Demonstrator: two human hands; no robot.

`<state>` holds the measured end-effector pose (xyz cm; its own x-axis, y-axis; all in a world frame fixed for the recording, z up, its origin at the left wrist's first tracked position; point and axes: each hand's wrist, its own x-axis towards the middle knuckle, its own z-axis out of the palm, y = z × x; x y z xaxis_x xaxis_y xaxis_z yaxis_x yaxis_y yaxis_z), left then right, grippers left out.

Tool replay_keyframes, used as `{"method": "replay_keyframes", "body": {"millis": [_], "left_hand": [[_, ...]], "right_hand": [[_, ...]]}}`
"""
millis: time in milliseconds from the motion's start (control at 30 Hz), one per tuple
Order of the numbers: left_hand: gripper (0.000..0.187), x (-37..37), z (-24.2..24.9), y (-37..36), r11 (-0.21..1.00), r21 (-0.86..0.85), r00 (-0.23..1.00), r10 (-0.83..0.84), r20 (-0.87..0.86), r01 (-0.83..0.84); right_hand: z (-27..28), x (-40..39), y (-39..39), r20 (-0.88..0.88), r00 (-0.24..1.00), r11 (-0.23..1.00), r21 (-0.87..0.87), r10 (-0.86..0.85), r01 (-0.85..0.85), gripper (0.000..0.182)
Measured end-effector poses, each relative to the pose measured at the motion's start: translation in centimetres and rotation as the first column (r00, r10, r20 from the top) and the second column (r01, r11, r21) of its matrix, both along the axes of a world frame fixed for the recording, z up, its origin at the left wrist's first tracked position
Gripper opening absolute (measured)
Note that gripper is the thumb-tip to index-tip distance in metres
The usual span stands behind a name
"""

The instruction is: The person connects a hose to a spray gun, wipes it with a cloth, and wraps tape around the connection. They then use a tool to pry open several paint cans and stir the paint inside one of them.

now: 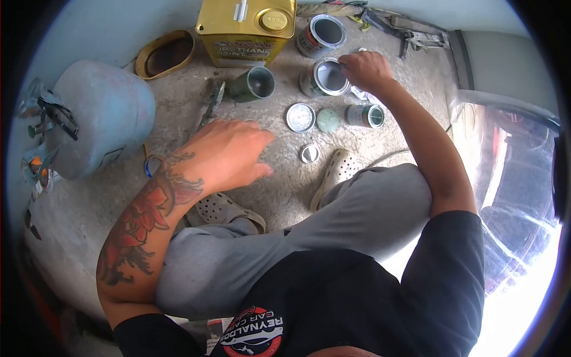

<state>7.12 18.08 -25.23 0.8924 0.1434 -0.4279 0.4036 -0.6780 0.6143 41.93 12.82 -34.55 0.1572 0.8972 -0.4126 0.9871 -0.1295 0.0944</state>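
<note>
My right hand (367, 71) is at the right rim of an open paint can (329, 77) with grey contents. Its fingers are closed at that rim; whatever they pinch is too small to make out. Over the floor, left of the lids, my left hand (233, 152) has its fingers apart and holds nothing. Beyond it stands a dark green cup (253, 84). A round metal lid (300, 118), a pale green disc (328, 120) and a small green-labelled can (365, 116) lie or stand below the grey can. A smaller lid (309, 154) is nearer my feet.
A gold urethane paint tin (245, 35) and another open can (322, 35) stand at the back. To the left are a blue gas cylinder (104, 119) and an oval tray (165, 55). Tools (419, 39) lie at the back right, near clear plastic sheeting (511, 190).
</note>
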Motion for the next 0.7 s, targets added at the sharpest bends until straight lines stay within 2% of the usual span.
{"method": "replay_keyframes", "body": {"millis": [33,100,167,200,233,300,333,400,433,500,533,600,633,700], "left_hand": [[0.049,0.2,0.1,0.1,1.000,-0.002,0.998,-0.022,-0.051,0.022],[0.049,0.3,0.3,0.2,1.000,-0.004,0.998,-0.023,-0.058,0.023],[0.049,0.4,0.4,0.2,1.000,-0.005,0.997,-0.022,-0.070,0.022],[0.049,0.4,0.4,0.2,1.000,-0.006,0.996,-0.024,-0.082,0.024],[0.049,0.5,0.4,0.2,1.000,-0.009,0.995,-0.028,-0.092,0.028],[0.049,0.5,0.2,0.1,0.999,-0.010,0.996,-0.032,-0.088,0.031],[0.050,0.5,0.2,0.1,0.999,-0.009,0.996,-0.034,-0.086,0.034],[0.050,0.6,0.2,0.1,0.999,-0.005,0.996,-0.037,-0.083,0.036],[0.050,0.6,0.2,0.1,0.999,0.000,0.996,-0.038,-0.080,0.038],[0.050,0.5,0.3,0.1,0.999,-0.003,0.997,-0.034,-0.069,0.034],[0.050,0.4,0.3,0.2,1.000,-0.005,0.998,-0.027,-0.058,0.026],[0.050,0.3,0.1,0.3,1.000,-0.004,0.998,-0.024,-0.052,0.024],[0.051,0.3,-0.1,0.3,1.000,-0.004,0.998,-0.025,-0.051,0.024],[0.051,0.5,-0.1,0.3,0.999,-0.008,0.998,-0.031,-0.062,0.031]], "right_hand": [[-0.1,-0.2,0.2,-0.026,0.999,0.993,0.114,0.019,-0.016,0.026],[-0.1,-0.8,0.0,-0.089,0.996,0.992,0.123,0.000,0.011,0.027],[-0.2,-1.2,0.2,-0.207,0.977,0.993,-0.094,0.057,-0.077,0.028],[-0.5,-1.2,-0.2,-0.165,0.978,0.985,-0.094,0.131,-0.147,0.030],[-0.7,-1.1,-0.5,-0.165,0.978,0.985,-0.095,0.129,-0.146,0.030],[-0.8,-1.0,-0.8,-0.190,0.976,0.994,0.050,0.102,-0.094,0.025],[-0.7,-1.0,-0.8,-0.191,0.976,0.995,0.048,0.100,-0.093,0.025],[-0.5,-0.9,-0.4,-0.020,0.993,0.978,0.174,0.117,-0.112,0.022],[-0.4,-1.0,0.0,-0.020,0.993,0.978,0.174,0.116,-0.111,0.022],[-0.1,-1.1,0.8,0.161,0.977,0.984,-0.133,0.137,-0.117,0.022],[0.0,-1.2,0.8,0.165,0.977,0.984,-0.132,0.137,-0.115,0.022],[0.0,-1.5,0.7,-0.115,0.981,0.976,-0.130,0.159,-0.173,0.022],[-0.3,-1.1,0.6,-0.116,0.981,0.976,-0.131,0.157,-0.172,0.022],[-0.7,-0.3,0.2,-0.239,0.967,0.983,0.179,0.088,-0.045,0.020]]}}
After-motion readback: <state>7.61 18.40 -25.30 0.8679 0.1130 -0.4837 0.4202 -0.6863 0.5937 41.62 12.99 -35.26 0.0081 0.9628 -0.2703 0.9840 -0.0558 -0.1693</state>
